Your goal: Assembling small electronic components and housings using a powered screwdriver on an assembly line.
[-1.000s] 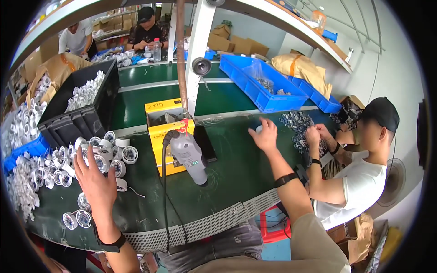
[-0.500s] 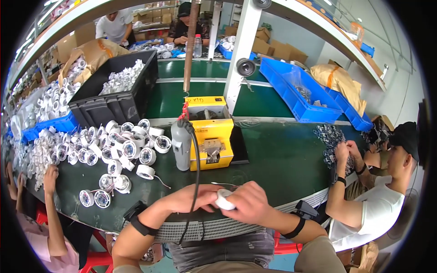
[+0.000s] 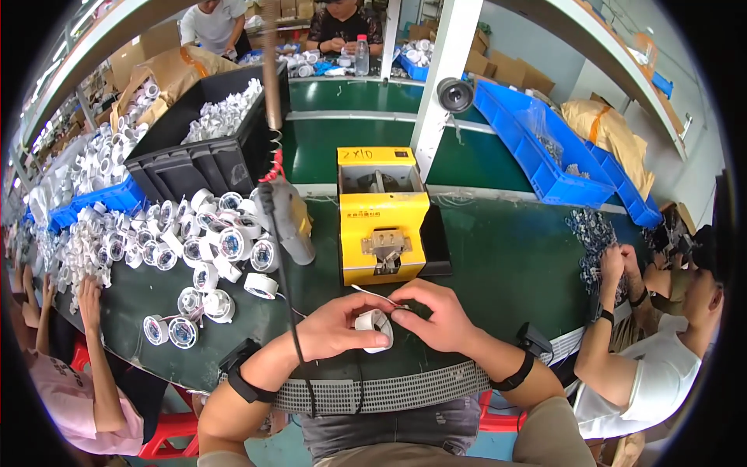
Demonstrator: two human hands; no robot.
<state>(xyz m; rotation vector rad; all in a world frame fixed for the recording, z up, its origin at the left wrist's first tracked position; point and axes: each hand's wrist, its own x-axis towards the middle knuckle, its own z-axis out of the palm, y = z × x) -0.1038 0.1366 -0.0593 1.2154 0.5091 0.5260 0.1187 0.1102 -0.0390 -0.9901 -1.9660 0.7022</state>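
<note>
A white round lamp housing (image 3: 374, 330), its hollow side showing, is in my left hand (image 3: 333, 325), with the thumb across its rim. My right hand (image 3: 437, 315) is closed at the housing's far right edge, where its thumb and forefinger pinch a thin wire (image 3: 373, 294) with a pale end. Whether a small part is also in that pinch is hard to see. Left of my hands lies a heap of similar white housings (image 3: 231, 244) with circuit boards inside. One housing (image 3: 261, 286) with a wire lies nearest my left hand.
Ahead stands a yellow bench machine (image 3: 381, 233). Beside it hangs a grey hand tool (image 3: 292, 224) on a cord; its black cable (image 3: 285, 303) crosses my left forearm. A black crate (image 3: 187, 167) and blue bins (image 3: 537, 148) stand behind. Co-workers sit left and right.
My right hand has shifted from gripping the housing to pinching by the wire, and the housing now shows its hollow side. The hanging grey tool has tilted. The whole view has shifted slightly.
</note>
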